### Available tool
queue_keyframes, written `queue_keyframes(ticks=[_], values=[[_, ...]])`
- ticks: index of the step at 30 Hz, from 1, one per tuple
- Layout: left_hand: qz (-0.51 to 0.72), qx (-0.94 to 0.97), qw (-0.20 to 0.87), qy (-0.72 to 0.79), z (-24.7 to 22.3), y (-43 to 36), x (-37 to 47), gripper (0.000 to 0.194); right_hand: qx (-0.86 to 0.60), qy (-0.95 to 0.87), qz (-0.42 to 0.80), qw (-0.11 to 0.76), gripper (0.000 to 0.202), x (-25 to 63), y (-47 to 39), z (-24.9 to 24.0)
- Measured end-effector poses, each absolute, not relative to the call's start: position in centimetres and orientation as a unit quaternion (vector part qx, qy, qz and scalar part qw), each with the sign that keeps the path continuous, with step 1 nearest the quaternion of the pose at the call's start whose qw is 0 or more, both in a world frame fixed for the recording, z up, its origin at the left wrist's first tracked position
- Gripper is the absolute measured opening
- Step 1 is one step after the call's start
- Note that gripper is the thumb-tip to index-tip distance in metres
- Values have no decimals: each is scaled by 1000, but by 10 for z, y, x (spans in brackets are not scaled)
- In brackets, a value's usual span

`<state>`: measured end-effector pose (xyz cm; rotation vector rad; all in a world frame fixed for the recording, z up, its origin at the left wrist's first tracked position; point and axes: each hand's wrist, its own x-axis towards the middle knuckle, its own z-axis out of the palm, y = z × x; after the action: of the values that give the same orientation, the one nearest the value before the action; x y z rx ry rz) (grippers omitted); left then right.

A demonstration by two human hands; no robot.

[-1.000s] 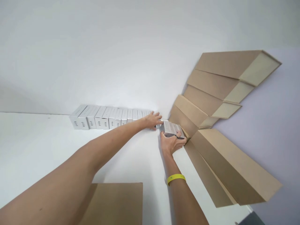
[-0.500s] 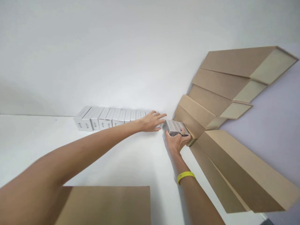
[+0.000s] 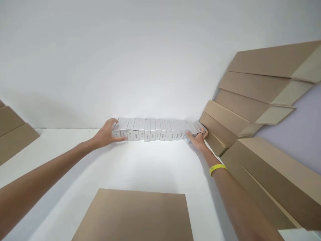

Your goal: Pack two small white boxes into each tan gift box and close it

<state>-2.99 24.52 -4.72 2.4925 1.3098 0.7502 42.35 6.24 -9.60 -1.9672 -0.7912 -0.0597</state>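
Observation:
A long row of small white boxes [image 3: 152, 130] with dark print on their front ends stands on the white surface against the wall. My left hand [image 3: 108, 134] wraps round the row's left end, thumb in front and fingers over the back. At the right end, my right hand [image 3: 199, 138], with a yellow wristband [image 3: 217, 169] on the wrist, grips several more small white boxes [image 3: 194, 127]. These touch or nearly touch the row; the exact gap is hidden by the hand.
Brown cardboard boxes [image 3: 263, 63] are stacked along the right side, close to my right hand. More cardboard [image 3: 15, 134] stands at the far left. A large brown carton [image 3: 140, 214] sits in the foreground between my arms.
My left hand has moved left, from near the row's right end to its left end, and now grips it. My right hand has brought its small boxes up against the row by the wall.

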Motion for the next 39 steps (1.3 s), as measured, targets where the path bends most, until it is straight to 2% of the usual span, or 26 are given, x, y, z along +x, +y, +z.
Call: queue_keyframes(ticks=[3, 8, 12, 18, 22, 30, 37, 39], values=[[263, 846, 102, 453, -55, 250, -29, 75, -803, -317, -25, 505, 83, 414, 72, -107], [244, 849, 100, 458, -65, 250, -31, 83, -799, -303, -23, 519, 102, 410, 89, -121], [243, 840, 115, 472, -68, 240, -29, 79, -810, -298, -5, 505, 121, 422, 100, -119], [245, 837, 108, 477, -67, 232, -25, 72, -816, -291, 13, 499, 135, 421, 101, -115], [235, 848, 109, 463, -63, 236, -26, 72, -816, -310, 15, 487, 125, 417, 86, -115], [230, 852, 103, 460, -64, 244, -18, 70, -815, -334, -67, 468, 95, 437, 69, -121], [204, 851, 67, 480, -57, 241, -19, 71, -807, -326, -84, 486, 75, 448, 62, -123], [198, 850, 21, 487, -52, 236, -17, 72, -798, -346, -82, 487, 70, 450, 55, -123]])
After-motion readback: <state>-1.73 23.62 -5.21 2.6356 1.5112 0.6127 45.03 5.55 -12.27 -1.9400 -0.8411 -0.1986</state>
